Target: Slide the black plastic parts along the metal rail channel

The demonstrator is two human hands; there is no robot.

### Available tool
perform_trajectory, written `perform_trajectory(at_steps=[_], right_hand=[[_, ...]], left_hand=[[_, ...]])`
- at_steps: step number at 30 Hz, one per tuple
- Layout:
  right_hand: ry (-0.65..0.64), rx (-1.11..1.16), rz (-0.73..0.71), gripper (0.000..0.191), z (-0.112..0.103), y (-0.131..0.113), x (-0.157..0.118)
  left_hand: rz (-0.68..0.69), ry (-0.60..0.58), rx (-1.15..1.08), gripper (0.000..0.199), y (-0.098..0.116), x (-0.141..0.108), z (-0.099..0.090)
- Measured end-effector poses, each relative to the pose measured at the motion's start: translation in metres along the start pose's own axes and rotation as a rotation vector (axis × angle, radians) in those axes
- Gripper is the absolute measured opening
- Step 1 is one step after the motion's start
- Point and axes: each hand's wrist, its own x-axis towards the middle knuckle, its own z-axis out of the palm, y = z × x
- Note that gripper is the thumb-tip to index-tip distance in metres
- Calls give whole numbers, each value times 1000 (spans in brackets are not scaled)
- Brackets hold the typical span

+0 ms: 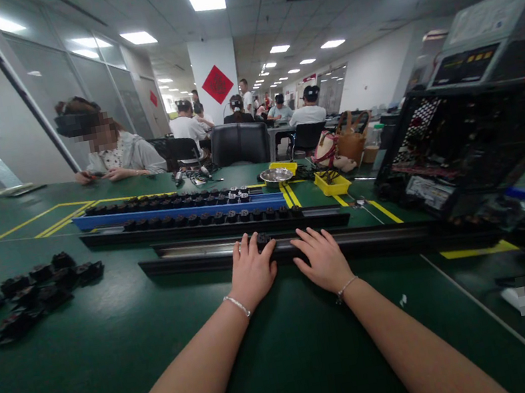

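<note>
The step in hand appears to be steadying a small black part (pixel 262 238) in a long, straight black channel rail (pixel 381 238) on the green desk (pixel 172 375); the left hand (pixel 251 273) and right hand (pixel 325 261) rest on the rail, fingers spread, neither visibly gripping. Shifting the part would call for light left fingertip pressure, the right hand bracing the rail.

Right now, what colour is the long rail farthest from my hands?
The farthest rail is blue, clearest in head view.
</note>
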Motion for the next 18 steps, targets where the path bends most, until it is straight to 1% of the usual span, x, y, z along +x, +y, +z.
perform_trajectory(at_steps=[7,12,18], right_hand=[[-7,5,-1,39,1,1,0],[-13,3,6,39,-1,0,-1],[6,-9,38,44,-1,-3,-2]], left_hand=[[-4,-4,-2,47,1,-1,-2],[-30,-10,2,48,3,-1,-4],[-73,-35,5,50,4,-2,-7]])
